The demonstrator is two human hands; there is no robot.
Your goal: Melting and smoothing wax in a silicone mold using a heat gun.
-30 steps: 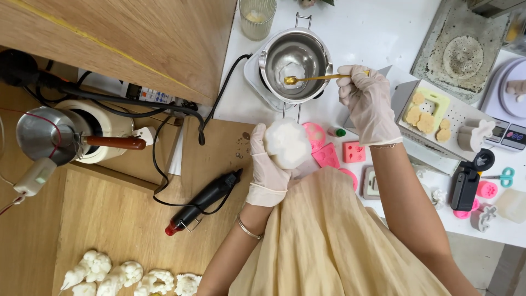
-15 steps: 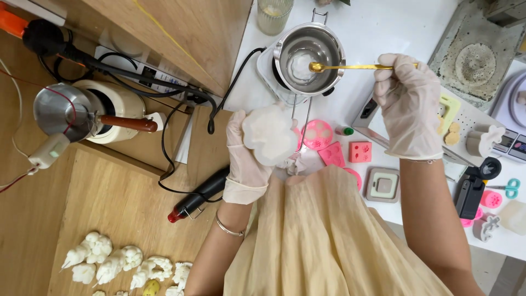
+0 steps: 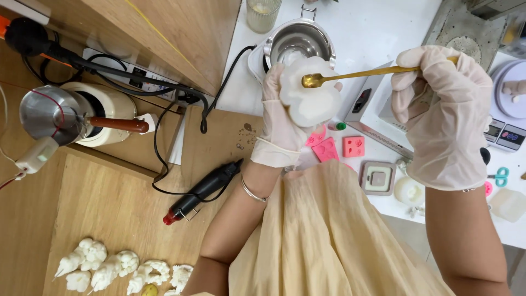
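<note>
My left hand point(image 3: 276, 123), in a thin white glove, holds up a white lobed mould point(image 3: 312, 96) in front of a steel pot. My gloved right hand point(image 3: 446, 104) grips a long gold spoon point(image 3: 361, 73). The spoon's bowl rests over the top of the white mould. The steel melting pot point(image 3: 298, 41) sits on a white heater at the back of the white table point(image 3: 378, 27), partly hidden behind the mould.
Pink moulds point(image 3: 339, 148), a square grey mould point(image 3: 378, 178), a scale point(image 3: 509, 134) and a concrete slab point(image 3: 466, 33) lie on the table. A black heat tool point(image 3: 203, 192), a metal kettle point(image 3: 66, 123) and white wax flowers point(image 3: 120, 271) sit on the wooden surface left.
My left hand raised the white mould up in front of the pot. My right hand drew the spoon out of the pot and brought its bowl over the mould.
</note>
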